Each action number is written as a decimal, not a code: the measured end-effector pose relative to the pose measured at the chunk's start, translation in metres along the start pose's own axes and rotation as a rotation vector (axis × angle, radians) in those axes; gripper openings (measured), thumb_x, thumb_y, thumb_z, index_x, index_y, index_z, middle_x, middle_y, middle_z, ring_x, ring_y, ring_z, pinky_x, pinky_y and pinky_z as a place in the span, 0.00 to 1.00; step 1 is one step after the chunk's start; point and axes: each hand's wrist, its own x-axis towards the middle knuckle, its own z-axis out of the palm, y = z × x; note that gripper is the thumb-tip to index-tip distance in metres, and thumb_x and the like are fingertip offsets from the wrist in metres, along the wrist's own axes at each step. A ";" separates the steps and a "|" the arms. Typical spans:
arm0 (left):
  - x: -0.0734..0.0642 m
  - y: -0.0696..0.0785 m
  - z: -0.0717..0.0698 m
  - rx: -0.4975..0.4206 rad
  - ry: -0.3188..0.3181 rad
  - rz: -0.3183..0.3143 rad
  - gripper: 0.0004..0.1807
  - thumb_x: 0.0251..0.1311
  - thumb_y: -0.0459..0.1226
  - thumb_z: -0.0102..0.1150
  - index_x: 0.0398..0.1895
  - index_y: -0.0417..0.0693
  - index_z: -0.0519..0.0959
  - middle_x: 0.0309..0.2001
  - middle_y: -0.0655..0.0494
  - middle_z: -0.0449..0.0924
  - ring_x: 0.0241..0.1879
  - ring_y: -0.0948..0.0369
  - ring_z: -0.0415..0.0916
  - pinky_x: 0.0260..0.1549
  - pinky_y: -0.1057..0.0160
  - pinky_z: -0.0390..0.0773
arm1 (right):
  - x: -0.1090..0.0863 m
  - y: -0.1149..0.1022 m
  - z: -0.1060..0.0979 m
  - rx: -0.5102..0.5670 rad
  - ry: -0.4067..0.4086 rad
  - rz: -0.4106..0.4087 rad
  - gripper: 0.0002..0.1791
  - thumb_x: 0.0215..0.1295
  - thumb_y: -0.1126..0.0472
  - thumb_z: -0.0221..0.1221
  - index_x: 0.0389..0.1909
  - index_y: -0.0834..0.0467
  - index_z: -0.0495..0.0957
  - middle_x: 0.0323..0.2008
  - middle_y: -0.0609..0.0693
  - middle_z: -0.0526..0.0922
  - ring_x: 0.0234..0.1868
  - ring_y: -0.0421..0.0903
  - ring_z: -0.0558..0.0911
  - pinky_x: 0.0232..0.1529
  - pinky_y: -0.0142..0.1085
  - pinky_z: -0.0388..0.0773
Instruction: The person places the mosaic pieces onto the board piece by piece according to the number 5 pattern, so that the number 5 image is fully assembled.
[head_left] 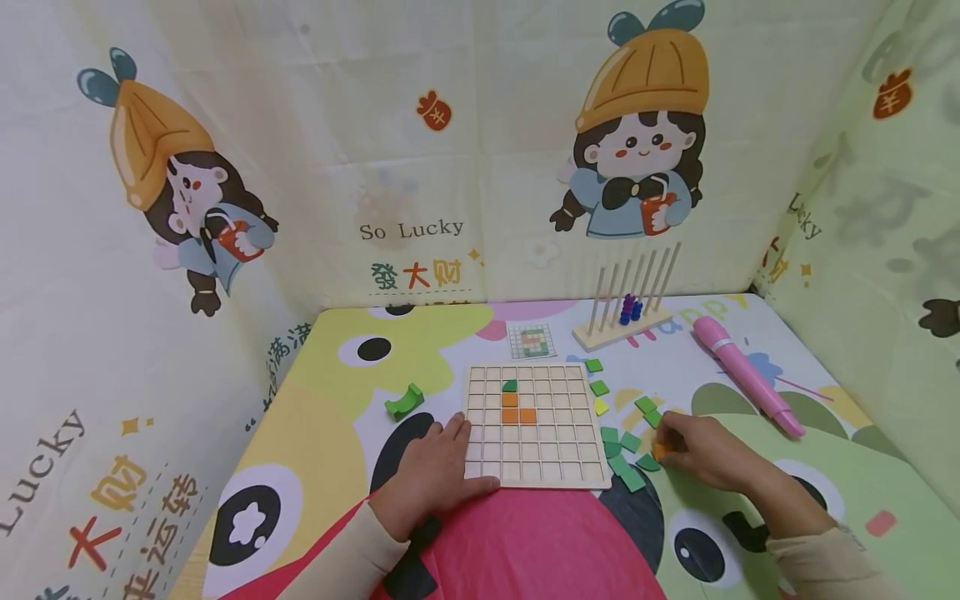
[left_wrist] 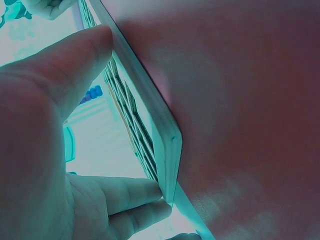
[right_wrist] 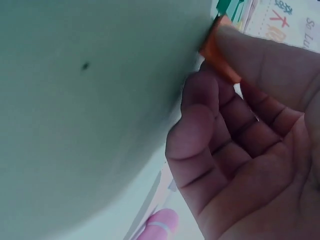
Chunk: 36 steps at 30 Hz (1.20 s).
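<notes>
A wooden grid board (head_left: 555, 454) lies flat on the table. My left hand (head_left: 438, 462) rests at its near left corner, thumb on the front edge and straight fingers against the left side, as the left wrist view also shows. Several orange tiles (head_left: 510, 415) and a green rounded tile (head_left: 510, 386) sit in the board's cells. To the right of the board, my right hand (head_left: 701, 450) pinches an orange tile (right_wrist: 222, 52) between thumb and fingers. Loose green tiles (head_left: 630, 477) lie between that hand and the board, with a yellow tile (head_left: 602, 406) near them.
Behind the board lies a small pattern card (head_left: 531, 342). A wooden peg rack (head_left: 592, 337) with purple and blue beads (head_left: 630, 310) stands at the back right. A pink pen-like stick (head_left: 750, 379) lies at the right, a green arched block (head_left: 405, 403) at the left.
</notes>
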 end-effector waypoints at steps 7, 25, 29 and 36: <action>0.000 -0.001 0.000 -0.008 -0.003 -0.006 0.58 0.51 0.72 0.64 0.77 0.43 0.65 0.76 0.47 0.66 0.66 0.46 0.70 0.47 0.48 0.84 | 0.000 0.002 -0.006 0.097 -0.049 0.002 0.12 0.61 0.60 0.72 0.36 0.51 0.76 0.29 0.39 0.76 0.31 0.34 0.71 0.34 0.31 0.68; 0.000 0.000 -0.001 0.001 -0.009 -0.007 0.59 0.51 0.73 0.63 0.78 0.44 0.66 0.77 0.48 0.65 0.67 0.46 0.70 0.48 0.49 0.84 | 0.063 -0.044 0.002 0.311 -0.049 0.026 0.07 0.68 0.63 0.66 0.39 0.57 0.76 0.30 0.47 0.78 0.33 0.44 0.74 0.33 0.33 0.72; 0.000 0.000 0.000 0.007 -0.006 -0.009 0.59 0.51 0.73 0.63 0.78 0.44 0.65 0.76 0.48 0.66 0.67 0.47 0.70 0.47 0.50 0.84 | 0.080 -0.054 0.006 0.332 -0.064 0.002 0.07 0.68 0.63 0.66 0.39 0.57 0.77 0.30 0.48 0.78 0.32 0.44 0.74 0.32 0.34 0.72; 0.000 -0.002 0.002 0.009 0.006 -0.007 0.59 0.52 0.73 0.63 0.78 0.44 0.65 0.77 0.48 0.65 0.66 0.48 0.70 0.47 0.50 0.84 | 0.106 -0.072 0.018 0.329 -0.096 -0.032 0.06 0.69 0.62 0.66 0.39 0.56 0.77 0.32 0.46 0.80 0.34 0.44 0.76 0.37 0.36 0.73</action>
